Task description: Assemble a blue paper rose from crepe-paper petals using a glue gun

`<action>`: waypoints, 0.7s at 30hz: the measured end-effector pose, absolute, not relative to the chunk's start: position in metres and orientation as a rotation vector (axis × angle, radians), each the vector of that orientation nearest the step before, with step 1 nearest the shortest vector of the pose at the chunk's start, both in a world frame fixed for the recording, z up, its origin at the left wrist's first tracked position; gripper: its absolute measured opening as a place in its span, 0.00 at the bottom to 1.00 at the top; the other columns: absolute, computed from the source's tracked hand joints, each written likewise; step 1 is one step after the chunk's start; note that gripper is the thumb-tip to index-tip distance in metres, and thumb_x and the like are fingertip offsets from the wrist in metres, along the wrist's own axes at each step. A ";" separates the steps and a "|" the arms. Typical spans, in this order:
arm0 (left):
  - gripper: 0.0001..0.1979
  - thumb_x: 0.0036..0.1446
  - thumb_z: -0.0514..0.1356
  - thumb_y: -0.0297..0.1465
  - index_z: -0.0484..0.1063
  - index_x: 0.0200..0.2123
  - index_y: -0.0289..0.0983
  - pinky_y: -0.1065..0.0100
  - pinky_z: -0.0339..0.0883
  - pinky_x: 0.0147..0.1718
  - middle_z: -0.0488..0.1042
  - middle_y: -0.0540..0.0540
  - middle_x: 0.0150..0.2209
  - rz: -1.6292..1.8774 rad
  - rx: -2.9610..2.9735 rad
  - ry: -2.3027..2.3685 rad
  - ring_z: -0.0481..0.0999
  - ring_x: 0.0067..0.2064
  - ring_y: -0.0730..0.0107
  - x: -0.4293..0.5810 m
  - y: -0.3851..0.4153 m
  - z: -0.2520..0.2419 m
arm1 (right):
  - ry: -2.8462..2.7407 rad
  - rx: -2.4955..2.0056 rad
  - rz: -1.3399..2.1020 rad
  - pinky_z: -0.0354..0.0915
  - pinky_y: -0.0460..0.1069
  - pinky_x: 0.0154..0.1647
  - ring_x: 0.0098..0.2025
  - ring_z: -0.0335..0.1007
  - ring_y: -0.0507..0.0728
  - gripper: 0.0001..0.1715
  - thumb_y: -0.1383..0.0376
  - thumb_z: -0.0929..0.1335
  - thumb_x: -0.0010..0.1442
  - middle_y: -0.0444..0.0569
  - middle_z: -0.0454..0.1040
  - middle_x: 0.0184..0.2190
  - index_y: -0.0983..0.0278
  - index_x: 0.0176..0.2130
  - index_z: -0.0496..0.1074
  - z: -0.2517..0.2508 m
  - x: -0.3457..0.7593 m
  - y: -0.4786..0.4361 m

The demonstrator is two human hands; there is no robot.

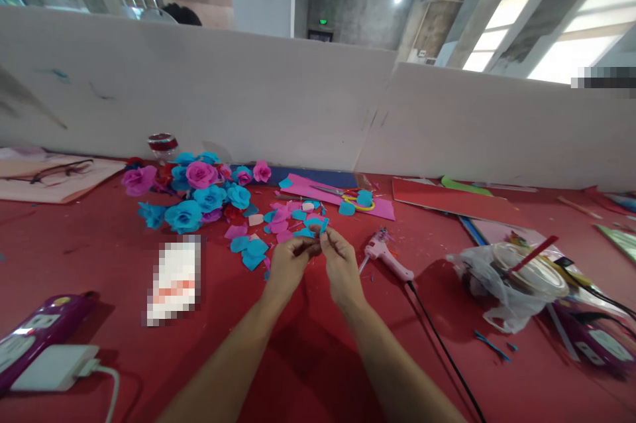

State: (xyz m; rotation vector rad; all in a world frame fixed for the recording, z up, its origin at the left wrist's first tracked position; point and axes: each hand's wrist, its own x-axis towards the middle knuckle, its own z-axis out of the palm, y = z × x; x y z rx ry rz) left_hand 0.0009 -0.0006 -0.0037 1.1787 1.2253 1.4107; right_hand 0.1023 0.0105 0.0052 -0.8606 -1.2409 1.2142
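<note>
My left hand and my right hand meet above the red table, fingers pinched together on a small blue paper flower piece held between them. Just beyond my fingers lie loose blue and pink paper petals. A cluster of finished blue and pink paper roses sits further back to the left. A pink glue gun lies right of my right hand, its black cord running toward me.
Scissors rest on pink paper at the back. A plastic cup with a straw in a bag stands at right. A purple power strip with a white charger is at near left. White partition boards wall off the table's far edge.
</note>
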 end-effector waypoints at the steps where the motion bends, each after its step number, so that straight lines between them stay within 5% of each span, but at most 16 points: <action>1: 0.10 0.49 0.62 0.33 0.80 0.33 0.37 0.66 0.69 0.38 0.80 0.47 0.31 1.436 1.167 1.222 0.76 0.33 0.67 0.000 0.000 -0.005 | -1.224 -0.845 1.228 0.64 0.52 0.48 0.43 0.70 0.56 0.13 0.59 0.66 0.58 0.48 0.76 0.39 0.61 0.40 0.73 0.005 0.102 0.010; 5: 0.10 0.49 0.61 0.33 0.80 0.33 0.37 0.67 0.68 0.38 0.79 0.48 0.30 1.472 1.166 1.242 0.76 0.33 0.68 -0.002 0.000 -0.009 | -1.172 -0.844 1.191 0.65 0.51 0.45 0.40 0.71 0.55 0.16 0.61 0.71 0.51 0.49 0.75 0.38 0.62 0.41 0.71 0.003 0.102 0.011; 10: 0.09 0.48 0.62 0.33 0.80 0.31 0.38 0.68 0.68 0.36 0.79 0.48 0.28 1.414 1.204 1.327 0.76 0.32 0.67 0.002 -0.004 -0.001 | -1.157 -0.920 1.165 0.65 0.49 0.37 0.31 0.69 0.54 0.08 0.61 0.69 0.53 0.45 0.75 0.27 0.64 0.30 0.74 0.004 0.103 0.012; 21: 0.10 0.47 0.62 0.34 0.81 0.32 0.39 0.62 0.71 0.40 0.81 0.46 0.32 1.336 1.240 1.264 0.78 0.35 0.62 0.003 -0.001 -0.002 | -1.302 -0.898 1.158 0.65 0.50 0.42 0.37 0.71 0.55 0.15 0.58 0.63 0.61 0.48 0.77 0.33 0.63 0.36 0.75 -0.001 0.103 0.014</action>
